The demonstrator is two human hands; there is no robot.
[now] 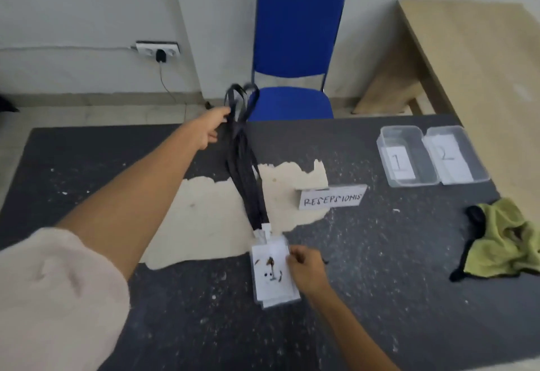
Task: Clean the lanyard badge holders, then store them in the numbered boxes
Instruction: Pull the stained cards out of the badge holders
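A stack of clear badge holders (273,275) with white cards lies on the dark table; the top card carries brown dirt marks. Their black lanyard straps (244,166) run away toward the table's far edge. My left hand (211,128) reaches out and grips the far end of the straps, lifting their loops off the table. My right hand (306,268) pinches the right edge of the badge holders. Two clear boxes stand at the far right, box 1 (409,157) and box 2 (455,154), each with a numbered paper inside. A yellow-green cloth (502,239) lies crumpled at the right edge.
A folded paper sign (331,196) reading "RESEPSIONIS" stands mid-table. The dark table (380,297) has a large patch of peeled surface. A blue chair (295,49) stands behind the table, and a wooden table (467,63) stands at the right.
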